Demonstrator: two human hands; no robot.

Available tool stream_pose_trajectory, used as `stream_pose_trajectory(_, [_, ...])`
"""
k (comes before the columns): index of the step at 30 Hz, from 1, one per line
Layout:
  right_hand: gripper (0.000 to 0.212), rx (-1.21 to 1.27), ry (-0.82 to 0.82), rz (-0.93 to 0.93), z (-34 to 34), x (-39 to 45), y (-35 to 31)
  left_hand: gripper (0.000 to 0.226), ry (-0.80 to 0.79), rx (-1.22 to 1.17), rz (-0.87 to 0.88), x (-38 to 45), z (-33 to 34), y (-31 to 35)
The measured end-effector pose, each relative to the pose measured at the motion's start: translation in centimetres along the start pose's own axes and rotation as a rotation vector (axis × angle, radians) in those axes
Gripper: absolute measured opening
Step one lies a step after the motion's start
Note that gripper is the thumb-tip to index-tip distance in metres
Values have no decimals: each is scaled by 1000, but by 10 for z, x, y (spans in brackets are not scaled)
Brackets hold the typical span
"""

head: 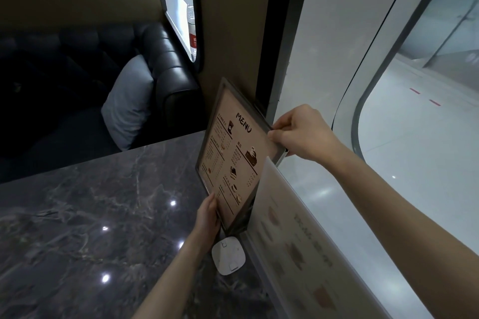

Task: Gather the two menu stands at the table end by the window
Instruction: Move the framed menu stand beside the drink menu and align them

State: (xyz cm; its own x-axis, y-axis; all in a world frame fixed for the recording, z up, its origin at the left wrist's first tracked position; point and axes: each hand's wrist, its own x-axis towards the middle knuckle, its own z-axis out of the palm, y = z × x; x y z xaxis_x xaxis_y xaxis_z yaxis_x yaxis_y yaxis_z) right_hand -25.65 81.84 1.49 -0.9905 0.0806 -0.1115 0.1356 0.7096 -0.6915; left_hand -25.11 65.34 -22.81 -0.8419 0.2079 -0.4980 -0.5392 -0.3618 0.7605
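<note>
A beige menu stand (230, 153) headed "MENU" stands tilted at the window end of the dark marble table (90, 215). My left hand (207, 217) grips its lower left edge. My right hand (303, 132) pinches its upper right corner. A second, pale menu stand (293, 235) with faint food pictures leans along the window side, just right of the first and overlapping its lower right edge. Both stands are close to the window sill.
A white square call device (228, 256) lies on the table below the menu. A black leather sofa (166, 65) with a grey cushion (129, 101) sits beyond the table. A water bottle (192, 31) stands in the wall opening. The curved window (414, 85) lies to the right.
</note>
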Motion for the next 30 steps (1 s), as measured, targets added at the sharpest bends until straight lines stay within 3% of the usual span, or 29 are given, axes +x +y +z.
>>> stream_pose_trajectory(11, [15, 0, -12, -24, -3, -2, 0, 36, -11, 39, 15, -12, 6, 7])
stream_pose_trajectory(14, [18, 17, -6, -29, -4, -5, 0, 34, -46, 53, -61, -17, 10, 10])
stream_pose_trajectory(19, [22, 9, 1, -36, -1, -11, 3, 39, 52, 201, -145, -21, 7, 5])
stream_pose_trajectory(23, [31, -70, -11, -3, -1, -23, 5, 32, 152, 852, 36, -29, 6, -2])
stream_pose_trajectory(28, [34, -181, 29, -11, -6, -50, 10, 30, 336, 953, 443, -70, 21, -19])
stream_pose_trajectory(30, [34, -146, 60, -38, -8, -63, 12, 29, 338, 1055, 528, -85, 22, -34])
